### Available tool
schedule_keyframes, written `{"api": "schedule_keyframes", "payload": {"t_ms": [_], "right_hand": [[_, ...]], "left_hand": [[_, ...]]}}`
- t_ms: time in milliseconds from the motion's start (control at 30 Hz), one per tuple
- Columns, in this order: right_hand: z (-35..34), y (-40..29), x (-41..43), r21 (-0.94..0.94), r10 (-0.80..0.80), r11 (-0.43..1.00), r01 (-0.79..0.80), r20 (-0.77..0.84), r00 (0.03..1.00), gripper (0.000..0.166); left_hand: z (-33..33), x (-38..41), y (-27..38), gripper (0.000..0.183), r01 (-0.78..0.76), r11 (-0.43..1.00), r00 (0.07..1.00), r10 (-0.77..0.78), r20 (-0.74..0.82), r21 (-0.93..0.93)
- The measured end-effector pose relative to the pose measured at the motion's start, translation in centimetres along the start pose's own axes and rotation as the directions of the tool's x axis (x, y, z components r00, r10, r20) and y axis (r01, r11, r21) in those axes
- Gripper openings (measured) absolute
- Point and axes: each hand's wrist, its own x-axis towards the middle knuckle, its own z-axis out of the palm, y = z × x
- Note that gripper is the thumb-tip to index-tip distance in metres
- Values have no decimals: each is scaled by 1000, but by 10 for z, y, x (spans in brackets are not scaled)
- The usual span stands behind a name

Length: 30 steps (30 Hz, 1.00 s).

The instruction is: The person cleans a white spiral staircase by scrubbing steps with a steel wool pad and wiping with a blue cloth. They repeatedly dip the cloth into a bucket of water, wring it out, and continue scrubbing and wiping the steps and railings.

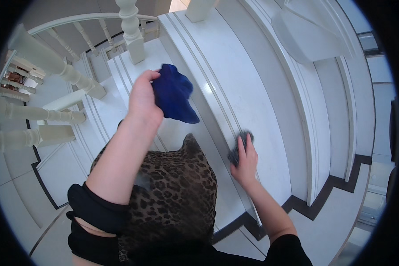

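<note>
My left hand holds a blue cloth by its side, raised above the white stairs, with the loose corner hanging to the right. Lower on the right, my right hand presses a dark grey scrubbing pad or bunched cloth against the grooved front edge of a white stair tread. The grey piece shows on both sides of my fingers. A shiny highlight lies on the tread further up along the grooves.
White turned balusters and a curved handrail stand at the upper left. A translucent plastic container sits on higher steps at the upper right. Dark stepped skirting follows the wall side.
</note>
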Motion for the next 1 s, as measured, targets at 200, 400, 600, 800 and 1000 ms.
{"api": "schedule_keyframes", "payload": {"t_ms": [200, 400, 600, 800, 1000], "right_hand": [[-3, 56, -117, -154, 155, 978, -141, 85, 984, 88], [0, -9, 26, -9, -3, 1000, 3, 17, 1000, 91], [24, -91, 229, 9, -214, 975, 222, -226, 950, 84], [24, -116, 289, -41, -234, 972, 231, -238, 943, 84], [25, -53, 141, 19, -207, 976, 218, -253, 945, 87]], "left_hand": [[-11, -2, 13, 23, -46, 996, 998, 49, -31, 82], [-7, -12, 18, 31, -32, 996, 997, 38, -66, 84], [-2, -17, 16, 30, 66, 994, 996, -62, -57, 82], [4, -9, 7, 28, 12, 992, 995, 1, -104, 126], [-14, 15, 1, 22, -7, 999, 1000, 6, 17, 43]]}}
